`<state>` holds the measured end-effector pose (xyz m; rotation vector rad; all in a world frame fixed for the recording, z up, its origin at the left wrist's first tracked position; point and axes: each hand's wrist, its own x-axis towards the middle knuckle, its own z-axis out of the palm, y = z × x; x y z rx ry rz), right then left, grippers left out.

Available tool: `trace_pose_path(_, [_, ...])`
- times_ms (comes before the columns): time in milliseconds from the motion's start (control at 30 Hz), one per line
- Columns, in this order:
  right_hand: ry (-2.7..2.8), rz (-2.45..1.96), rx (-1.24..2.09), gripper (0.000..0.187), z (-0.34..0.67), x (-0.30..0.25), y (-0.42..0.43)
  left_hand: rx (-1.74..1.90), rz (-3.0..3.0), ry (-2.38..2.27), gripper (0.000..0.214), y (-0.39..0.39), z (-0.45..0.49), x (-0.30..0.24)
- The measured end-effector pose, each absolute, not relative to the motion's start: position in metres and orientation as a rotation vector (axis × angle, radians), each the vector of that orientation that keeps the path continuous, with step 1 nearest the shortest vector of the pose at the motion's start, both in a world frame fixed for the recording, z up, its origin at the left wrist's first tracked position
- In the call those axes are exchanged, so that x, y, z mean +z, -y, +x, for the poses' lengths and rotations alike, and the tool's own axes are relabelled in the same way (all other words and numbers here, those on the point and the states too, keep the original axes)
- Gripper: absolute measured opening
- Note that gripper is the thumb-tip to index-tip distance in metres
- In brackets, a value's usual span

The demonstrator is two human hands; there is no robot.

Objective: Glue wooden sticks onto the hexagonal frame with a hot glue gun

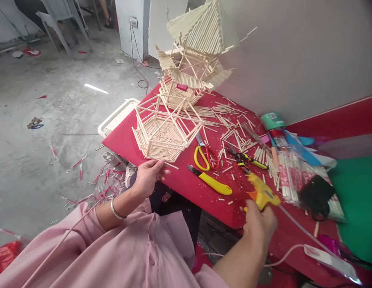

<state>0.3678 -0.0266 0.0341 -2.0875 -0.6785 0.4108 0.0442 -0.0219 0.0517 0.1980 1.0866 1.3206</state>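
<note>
My left hand (149,175) rests at the near edge of a hexagonal wooden-stick frame (161,132) on the red table (176,182); its fingers are curled in a pinch around a thin stick (170,164) at the frame's base. My right hand (259,224) grips a yellow glue gun (260,193) by its handle near the table's front edge, nozzle pointing away from me. Behind the frame stands a tall pagoda-like stick model (193,56).
Yellow-handled scissors (205,154), a yellow utility knife (211,182) and pliers (246,158) lie among several loose sticks. Packets of sticks (290,172) and a black object lie at right. A white tray (116,116) sits beside the table. Wrappers litter the concrete floor.
</note>
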Motion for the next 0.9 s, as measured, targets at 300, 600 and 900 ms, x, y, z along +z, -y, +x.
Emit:
trace_pose_path(300, [1.052, -1.431, 0.627, 0.029, 0.267, 0.066, 0.069, 1.309, 0.214, -1.134, 0.043, 0.028, 0.037, 0.047])
trace_pose_path(600, [2.063, -1.377, 0.113, 0.03, 0.172, 0.071, 0.048, 1.283, 0.337, -1.22, 0.042, 0.038, 0.014, 0.044])
trace_pose_path(900, [2.176, -1.468, -0.033, 0.036, 0.154, 0.079, 0.042, 1.255, 0.283, -1.127, 0.034, 0.033, 0.003, 0.044])
